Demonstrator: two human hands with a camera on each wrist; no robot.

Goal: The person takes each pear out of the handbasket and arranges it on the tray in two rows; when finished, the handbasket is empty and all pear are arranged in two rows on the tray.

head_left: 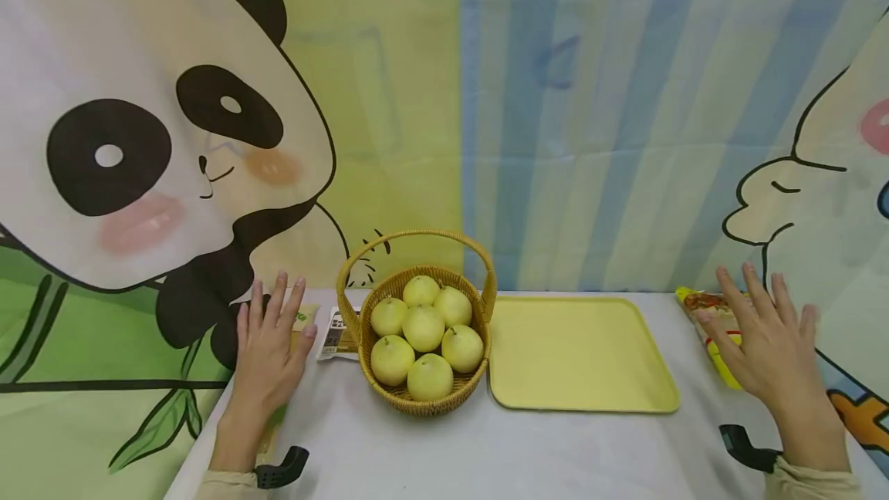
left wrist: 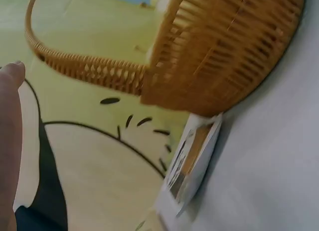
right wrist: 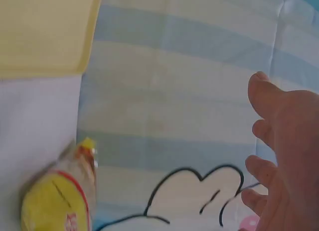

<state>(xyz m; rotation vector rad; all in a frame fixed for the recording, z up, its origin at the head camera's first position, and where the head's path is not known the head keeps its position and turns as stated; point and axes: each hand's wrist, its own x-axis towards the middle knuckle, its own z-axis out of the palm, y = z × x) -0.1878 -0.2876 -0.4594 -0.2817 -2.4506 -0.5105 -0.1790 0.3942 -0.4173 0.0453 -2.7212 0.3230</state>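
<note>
A wicker basket (head_left: 430,406) with a tall arched handle stands mid-table, holding several round yellow-green pears (head_left: 424,328). Right beside it lies a flat yellow tray (head_left: 583,353) with nothing on it. My left hand (head_left: 267,353), fingers spread and straight, is raised to the left of the basket and holds nothing. On the far right my right hand (head_left: 774,338) is likewise spread and bare, overlapping a yellow-and-red snack packet (head_left: 722,365) in the head view. The left wrist view has the basket's side (left wrist: 224,52) close up; the right wrist view has the packet (right wrist: 60,201) below the hand.
A small white-and-brown packet (head_left: 338,336) lies just left of the basket. Another package (head_left: 304,316) is partly hidden behind my left hand. White cloth covers the table (head_left: 528,454). A printed curtain (head_left: 590,122) with a panda hangs directly behind the table's back edge.
</note>
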